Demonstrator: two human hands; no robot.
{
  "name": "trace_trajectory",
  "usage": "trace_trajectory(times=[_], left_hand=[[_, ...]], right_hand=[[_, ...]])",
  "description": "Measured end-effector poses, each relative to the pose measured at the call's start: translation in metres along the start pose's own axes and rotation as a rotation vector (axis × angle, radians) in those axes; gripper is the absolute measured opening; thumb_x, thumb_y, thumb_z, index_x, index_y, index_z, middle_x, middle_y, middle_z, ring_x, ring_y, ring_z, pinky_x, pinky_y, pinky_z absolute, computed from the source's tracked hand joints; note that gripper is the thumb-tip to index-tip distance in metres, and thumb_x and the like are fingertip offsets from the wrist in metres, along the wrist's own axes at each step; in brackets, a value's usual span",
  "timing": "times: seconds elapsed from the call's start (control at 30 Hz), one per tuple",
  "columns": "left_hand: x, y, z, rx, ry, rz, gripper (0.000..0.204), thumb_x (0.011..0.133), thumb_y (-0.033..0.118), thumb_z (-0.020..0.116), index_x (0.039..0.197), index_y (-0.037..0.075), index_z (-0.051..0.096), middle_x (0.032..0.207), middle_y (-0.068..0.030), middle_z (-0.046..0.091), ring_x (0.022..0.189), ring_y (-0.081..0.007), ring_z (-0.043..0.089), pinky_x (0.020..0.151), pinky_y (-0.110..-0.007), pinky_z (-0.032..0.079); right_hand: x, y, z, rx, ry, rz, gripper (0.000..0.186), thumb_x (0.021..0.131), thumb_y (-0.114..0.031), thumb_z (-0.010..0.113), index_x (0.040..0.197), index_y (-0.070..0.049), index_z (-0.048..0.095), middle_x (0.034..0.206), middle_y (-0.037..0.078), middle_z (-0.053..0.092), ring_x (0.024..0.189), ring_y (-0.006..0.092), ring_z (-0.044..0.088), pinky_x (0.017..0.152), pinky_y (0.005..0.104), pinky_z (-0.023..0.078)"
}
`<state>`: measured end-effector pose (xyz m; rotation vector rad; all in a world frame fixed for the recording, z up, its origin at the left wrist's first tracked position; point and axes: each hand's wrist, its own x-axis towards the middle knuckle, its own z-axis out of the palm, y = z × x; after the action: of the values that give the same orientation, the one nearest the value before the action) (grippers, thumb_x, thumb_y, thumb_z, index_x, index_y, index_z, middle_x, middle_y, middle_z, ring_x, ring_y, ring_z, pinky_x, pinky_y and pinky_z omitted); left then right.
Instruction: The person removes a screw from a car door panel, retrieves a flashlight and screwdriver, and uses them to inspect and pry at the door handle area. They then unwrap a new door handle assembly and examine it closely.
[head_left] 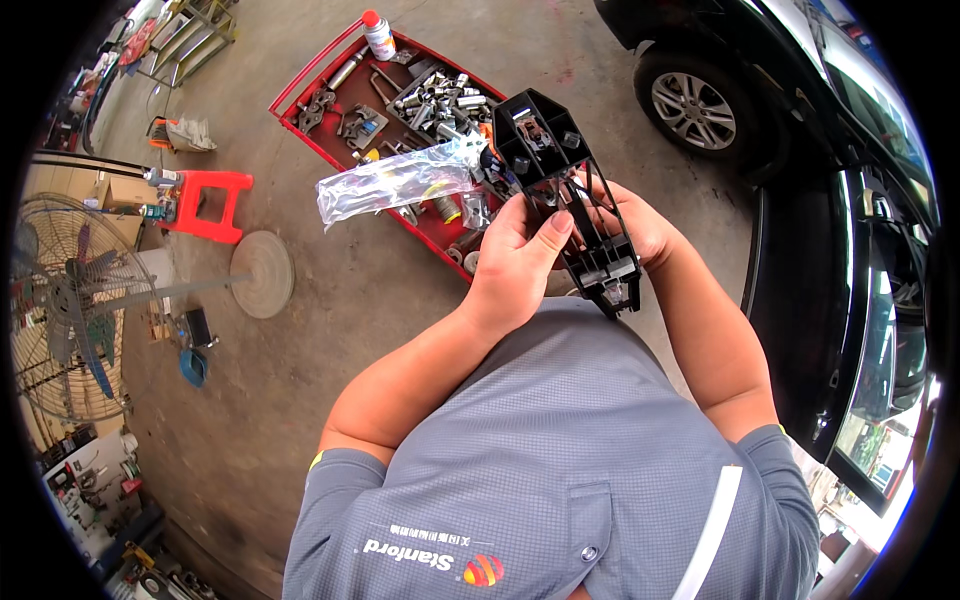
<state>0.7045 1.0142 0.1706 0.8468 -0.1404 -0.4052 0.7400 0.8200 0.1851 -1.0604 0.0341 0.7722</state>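
Note:
Between my two hands is a long black plastic frame-like part [604, 262] with open ribs and a boxy far end; I cannot tell its exact kind. It slants from the far end over the cart to its near end close to my belly. My left hand [512, 262] is closed on its left side, with the thumb lying across the frame. Behind the frame, my right hand [632, 225] grips the right side, its fingers partly hidden. A clear plastic bag [395, 185] lies left of the part's far end, on the red tool cart [318, 150].
The cart carries many metal sockets [440, 100] and a white spray can [379, 38] with a red cap. A black car [800, 300] stands on the right. At left are a red stool [215, 205] and a pedestal fan [75, 300] with a round base [263, 274].

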Motion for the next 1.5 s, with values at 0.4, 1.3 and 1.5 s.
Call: trace_trajectory(times=[0.4, 1.3, 1.5], left_hand=[[0.006, 0.000, -0.003, -0.163, 0.069, -0.132, 0.030, 0.107, 0.022, 0.052, 0.130, 0.004, 0.056, 0.119, -0.0086, 0.067, 0.104, -0.0190, 0.067, 0.088, -0.039, 0.059], [-0.008, -0.001, 0.002, -0.162, 0.085, -0.134, 0.027, 0.107, 0.021, 0.051, 0.125, 0.003, 0.057, 0.116, -0.0097, 0.068, 0.101, -0.0197, 0.069, 0.086, -0.040, 0.060], [-0.010, 0.001, -0.001, -0.185, 0.113, -0.164, 0.026, 0.107, 0.021, 0.052, 0.125, 0.003, 0.059, 0.114, -0.0098, 0.069, 0.099, -0.0209, 0.069, 0.086, -0.041, 0.060]], right_hand=[[0.006, 0.006, -0.004, 0.052, 0.109, 0.035, 0.041, 0.099, -0.008, 0.059, 0.140, -0.006, 0.053, 0.120, 0.007, 0.067, 0.102, 0.0167, 0.068, 0.088, 0.0342, 0.059], [0.010, 0.018, -0.022, -0.200, 0.035, -0.012, 0.052, 0.089, -0.012, 0.075, 0.137, -0.009, 0.057, 0.119, 0.002, 0.067, 0.106, 0.0138, 0.065, 0.092, 0.0326, 0.055], [0.012, 0.022, -0.028, -0.280, -0.012, -0.070, 0.051, 0.090, -0.013, 0.074, 0.137, -0.008, 0.058, 0.118, 0.001, 0.067, 0.104, 0.0121, 0.063, 0.093, 0.0299, 0.052]])
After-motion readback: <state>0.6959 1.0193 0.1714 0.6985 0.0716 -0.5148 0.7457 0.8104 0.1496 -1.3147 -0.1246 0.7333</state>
